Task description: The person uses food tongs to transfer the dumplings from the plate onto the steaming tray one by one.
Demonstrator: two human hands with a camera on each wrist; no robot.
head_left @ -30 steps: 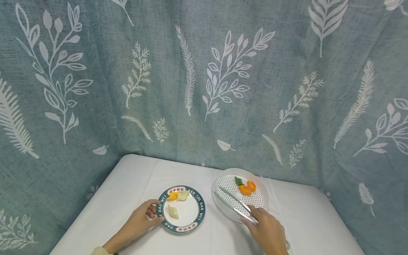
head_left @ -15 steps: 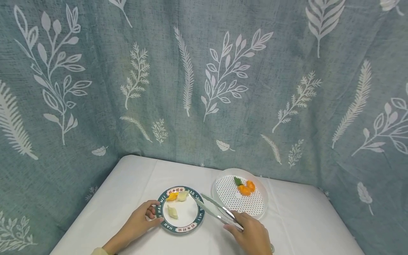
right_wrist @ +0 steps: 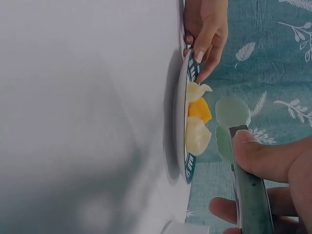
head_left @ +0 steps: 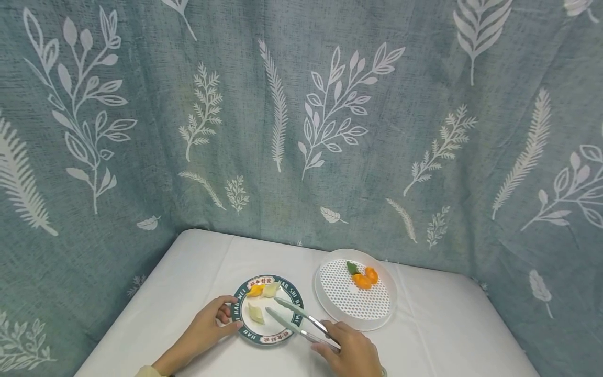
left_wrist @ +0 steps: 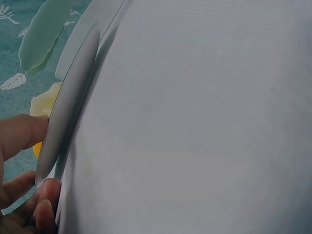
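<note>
My left hand [head_left: 212, 322] grips the left rim of a round plate [head_left: 272, 329] with a green lettered border. Thumb and fingers pinch its edge in the left wrist view. On the plate lie two pale dumplings [head_left: 256, 313] and a yellow one [head_left: 256, 290]. My right hand [head_left: 350, 351] holds tongs [head_left: 284, 321] with pale green tips. The tongs are spread, their tips over the plate just right of the dumplings, with nothing between them. In the right wrist view, the thumb presses on the tongs' handle [right_wrist: 253, 200].
Right of the plate stands a round white steamer tray [head_left: 358, 306] with a perforated base. In it sit two orange dumplings [head_left: 361, 281] and a green piece [head_left: 352, 268]. A patterned curtain [head_left: 301, 131] hangs behind the white table [head_left: 207, 262].
My right hand has moved left with the tongs, from over the steamer tray to over the plate. The left hand stays at the plate's rim. The dumplings have not moved.
</note>
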